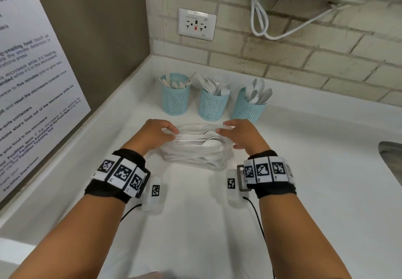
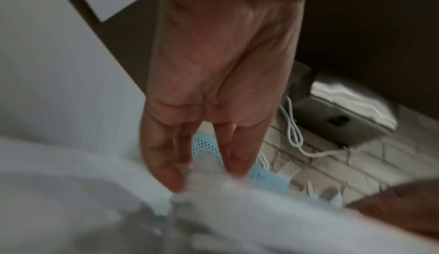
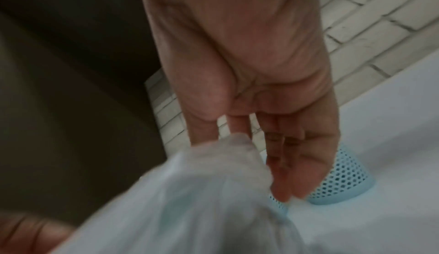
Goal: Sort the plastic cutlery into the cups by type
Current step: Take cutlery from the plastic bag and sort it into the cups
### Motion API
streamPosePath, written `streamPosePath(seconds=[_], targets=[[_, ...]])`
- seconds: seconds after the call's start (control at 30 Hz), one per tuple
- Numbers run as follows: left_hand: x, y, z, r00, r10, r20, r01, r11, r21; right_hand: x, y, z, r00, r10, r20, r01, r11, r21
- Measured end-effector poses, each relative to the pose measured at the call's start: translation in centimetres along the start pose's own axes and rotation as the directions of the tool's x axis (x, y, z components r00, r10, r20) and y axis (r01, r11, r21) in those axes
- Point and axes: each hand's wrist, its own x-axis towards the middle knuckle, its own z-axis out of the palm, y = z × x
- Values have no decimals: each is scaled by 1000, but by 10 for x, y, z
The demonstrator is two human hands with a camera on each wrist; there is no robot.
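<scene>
Two hands grip one clear bag (image 1: 195, 148) of white spoons (image 1: 202, 140) lying on the counter (image 1: 304, 170): left hand (image 1: 155, 134) pinches its left edge, right hand (image 1: 243, 136) its right edge. Beyond the fingertips stand three blue cups (image 1: 212, 105), holding knives, forks, spoons.

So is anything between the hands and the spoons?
Yes. The spoons lie inside a clear plastic bag. The left hand and right hand pinch its top edges, so the plastic still covers the cutlery.
</scene>
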Motion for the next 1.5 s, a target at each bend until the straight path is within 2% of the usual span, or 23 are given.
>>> streamPosePath(seconds=[0.07,0.13,0.23,0.3,0.37,0.4,0.47,0.5,0.53,0.63,0.7,0.83,0.9,0.93,0.97,1.03,1.1,1.13,1.17,1.23,1.33,1.43,1.5], targets=[[3,-3,6,1000,15,23,-18,989,150,-2,-1,8,994,-84,-76,61,962,-267],[5,-6,10,1000,-24,1,24,987,157,-1,5,14,981,-134,-138,85,946,-313],[7,-9,9,998,-69,2,69,996,-60,5,17,14,977,-101,-187,99,995,-18],[4,-9,4,990,-138,36,142,942,-303,9,24,10,989,-29,-143,69,956,284],[2,-9,-1,969,-220,107,243,804,-543,13,31,5,999,54,1,-45,820,570],[2,-9,-1,957,-244,158,287,704,-650,16,34,4,991,83,104,-132,711,690],[2,-10,-1,930,-266,255,358,493,-793,21,39,3,952,15,305,-269,515,814],[2,-11,0,917,-270,292,383,404,-831,23,40,4,936,-34,351,-302,434,849],[2,-11,1,906,-274,323,403,325,-856,24,40,5,936,-11,353,-326,360,874],[-1,-10,0,885,-292,362,421,173,-890,19,34,7,911,210,356,-379,81,922],[-2,-11,-2,869,-320,378,423,82,-902,16,34,9,878,302,371,-397,28,917],[3,-19,1,847,-345,405,393,-106,-913,13,36,14,830,330,449,-476,1,879],[7,-21,2,862,-342,374,376,-62,-924,14,32,11,849,301,435,-472,59,880],[8,-20,3,875,-332,353,386,35,-922,14,30,9,862,287,418,-463,105,880],[7,-16,3,892,-310,330,392,166,-905,14,26,5,874,274,401,-457,183,870],[4,-6,3,928,-280,244,359,507,-784,14,22,-2,908,251,334,-417,479,773],[2,1,6,973,-213,83,225,821,-524,11,16,-3,949,199,245,-308,751,584],[4,1,9,989,-148,19,145,923,-357,9,12,-2,962,179,206,-259,837,483],[6,0,11,995,-95,-14,90,977,-195,5,7,0,971,161,175,-219,893,393],[9,-2,15,996,-90,-26,91,995,46,4,2,2,983,134,124,-161,955,249],[7,-3,13,993,-122,-8,121,972,202,3,5,0,990,95,107,-106,989,99],[4,-5,9,993,-114,15,107,964,243,-1,12,-4,985,98,142,-112,989,93],[3,-2,10,996,-87,9,79,931,357,-3,12,-4,984,79,163,-98,988,117]])
